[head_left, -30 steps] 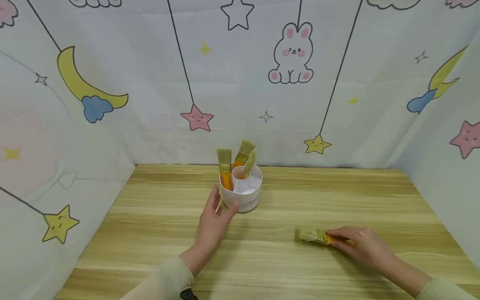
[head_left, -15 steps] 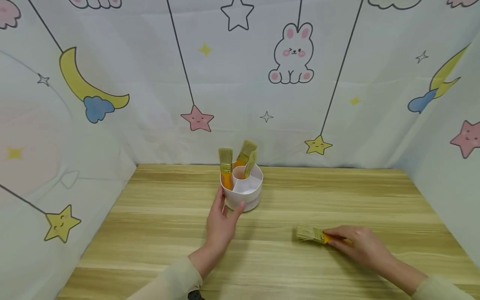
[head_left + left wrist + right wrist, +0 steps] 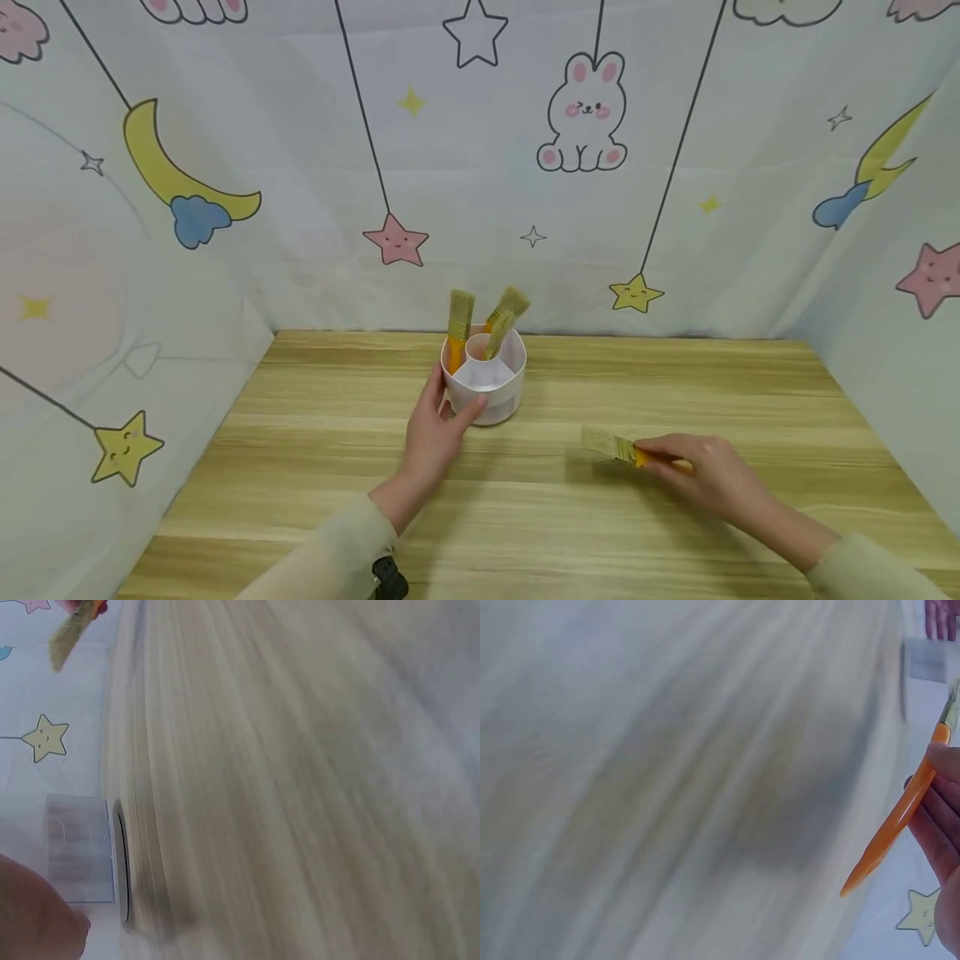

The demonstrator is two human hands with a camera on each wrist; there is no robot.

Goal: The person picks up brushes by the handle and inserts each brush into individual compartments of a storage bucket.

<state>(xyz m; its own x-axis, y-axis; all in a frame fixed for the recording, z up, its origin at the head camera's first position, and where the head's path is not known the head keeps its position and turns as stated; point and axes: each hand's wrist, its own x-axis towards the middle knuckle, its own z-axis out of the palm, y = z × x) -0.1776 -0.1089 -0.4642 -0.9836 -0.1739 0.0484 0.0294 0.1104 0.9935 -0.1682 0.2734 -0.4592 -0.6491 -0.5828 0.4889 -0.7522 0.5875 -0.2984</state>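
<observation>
A white round organizer (image 3: 504, 405) with compartments and a central cup stands on the table toward the back. Three paintbrushes with orange handles rise from it bristles up, among them a flat paintbrush (image 3: 461, 315) on the left and another paintbrush (image 3: 513, 302) behind. My left hand (image 3: 433, 437) holds the organizer's near left side, thumb in front and fingers round the left. In the left wrist view its clear lower part (image 3: 79, 847) shows beside my fingers. My right hand (image 3: 708, 475) pinches the orange handle of a paintbrush (image 3: 900, 814) above the table, bristles pointing left.
The wood-grain table (image 3: 675, 383) reaches back to a white curtain (image 3: 480, 167) printed with stars, a moon and a rabbit. The curtain also lines both sides. A dark band (image 3: 388, 577) is on my left wrist.
The organizer has turned under my left hand, so an unfilled compartment faces the front and its brushes have shifted right. My right hand has lifted its paintbrush slightly and moved left.
</observation>
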